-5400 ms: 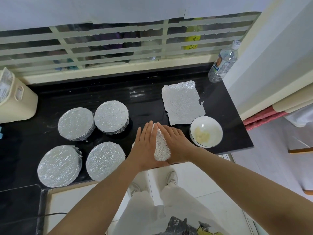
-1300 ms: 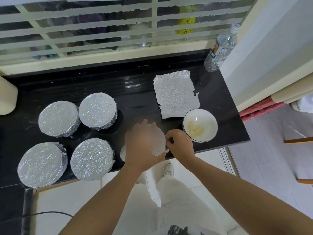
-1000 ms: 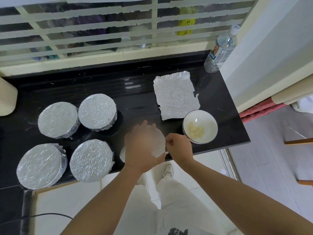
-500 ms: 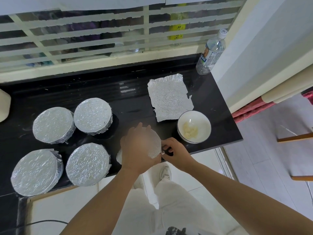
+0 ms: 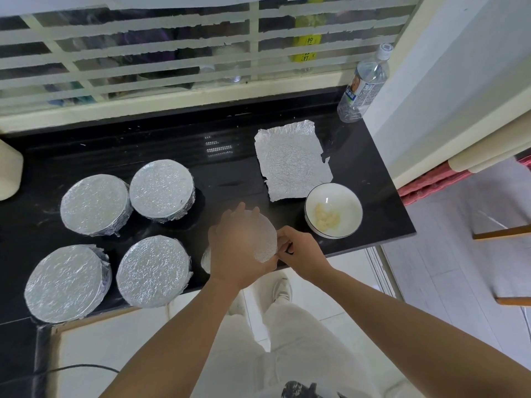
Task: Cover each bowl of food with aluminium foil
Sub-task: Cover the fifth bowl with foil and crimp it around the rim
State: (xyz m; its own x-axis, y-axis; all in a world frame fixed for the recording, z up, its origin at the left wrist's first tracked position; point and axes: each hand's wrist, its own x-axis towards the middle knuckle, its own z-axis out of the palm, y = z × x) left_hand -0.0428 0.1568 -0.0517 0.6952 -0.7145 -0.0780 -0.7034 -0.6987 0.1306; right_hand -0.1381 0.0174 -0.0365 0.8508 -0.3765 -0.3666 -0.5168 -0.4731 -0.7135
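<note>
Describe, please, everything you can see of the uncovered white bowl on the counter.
The white bowl is round, glossy, ceramic-looking, with a thin dark line round its rim. It stands upright and uncovered near the front right edge of the black counter, holding a small heap of pale food. The loose foil sheet lies just behind it; no hand touches it.

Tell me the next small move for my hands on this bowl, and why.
Probably shift the right hand along the rim and crimp the next stretch of the foil cover. The left hand lies flat on top, pinning it, while the right hand pinches its edge at one spot, so the rest likely needs tucking.
</note>
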